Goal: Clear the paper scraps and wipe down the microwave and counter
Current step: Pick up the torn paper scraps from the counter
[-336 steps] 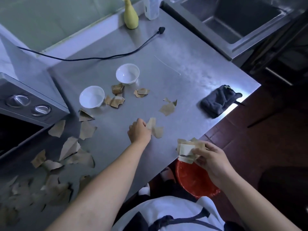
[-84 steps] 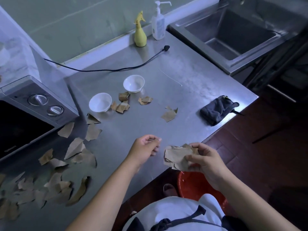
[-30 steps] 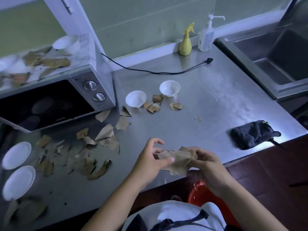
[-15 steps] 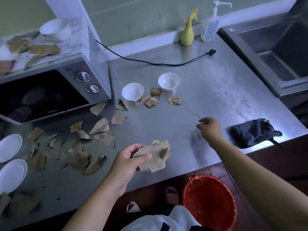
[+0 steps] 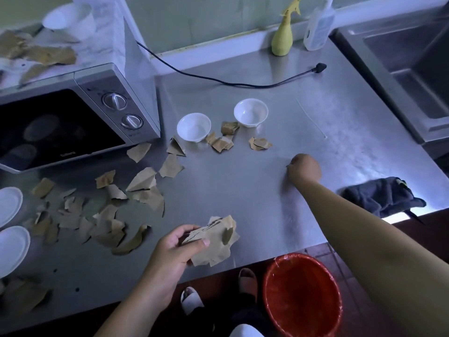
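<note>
left hand (image 5: pixel 175 251) grips scrap wad (image 5: pixel 213 239) | right hand (image 5: pixel 305 167) curled on counter (image 5: pixel 243 190), pinch unclear | risk: loose wad sheds pieces short of red bin (image 5: pixel 301 288) if grip slackens

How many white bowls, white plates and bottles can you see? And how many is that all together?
White bowls: 3
White plates: 2
Bottles: 2, a yellow spray bottle and a clear pump bottle
Total: 7
</note>
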`<state>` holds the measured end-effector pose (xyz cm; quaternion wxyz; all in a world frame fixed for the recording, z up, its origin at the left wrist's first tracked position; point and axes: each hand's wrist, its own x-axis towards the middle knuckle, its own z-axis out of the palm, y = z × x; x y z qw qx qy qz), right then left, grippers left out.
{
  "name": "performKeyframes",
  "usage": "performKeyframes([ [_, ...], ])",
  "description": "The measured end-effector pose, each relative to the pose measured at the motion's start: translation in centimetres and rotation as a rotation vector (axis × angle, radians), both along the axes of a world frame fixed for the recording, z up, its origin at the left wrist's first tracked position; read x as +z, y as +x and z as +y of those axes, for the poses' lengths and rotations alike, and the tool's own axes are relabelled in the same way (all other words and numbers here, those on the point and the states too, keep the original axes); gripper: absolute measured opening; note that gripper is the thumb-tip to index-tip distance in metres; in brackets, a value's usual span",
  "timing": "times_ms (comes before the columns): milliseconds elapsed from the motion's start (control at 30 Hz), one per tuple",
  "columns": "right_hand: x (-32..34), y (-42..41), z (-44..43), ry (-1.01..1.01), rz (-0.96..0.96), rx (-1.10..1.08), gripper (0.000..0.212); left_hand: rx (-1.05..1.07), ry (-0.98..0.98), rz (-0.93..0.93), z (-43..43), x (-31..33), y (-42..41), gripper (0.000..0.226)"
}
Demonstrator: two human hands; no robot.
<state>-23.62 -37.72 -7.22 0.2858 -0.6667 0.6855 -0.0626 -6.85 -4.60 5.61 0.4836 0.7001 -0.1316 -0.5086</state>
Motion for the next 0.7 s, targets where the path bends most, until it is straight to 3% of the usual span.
performKeyframes([
  [200, -0.9, -0.5, -0.1, 0.082, 0.001, -0.005, 0.022, 0.005, 0.024, -0.002, 0.4, -0.4, 0.2, 0.028],
  [333, -1.3, -1.0, 1.2, 0.065, -0.027, 0.057, 0.01, 0.01, 0.022, -0.001, 0.3, -0.1, 0.3, 0.026],
  [567, -0.9, -3.1, 3.8, 0.074, 0.01, 0.092, 0.007, 0.011, 0.023, 0.019, -0.8, -0.5, -0.3, 0.021],
  [700, 1.1, -4.1, 6.9, 0.153, -0.141, -0.015, 0.007, 0.0, 0.02, 0.01, -1.2, -0.7, -1.2, 0.02],
])
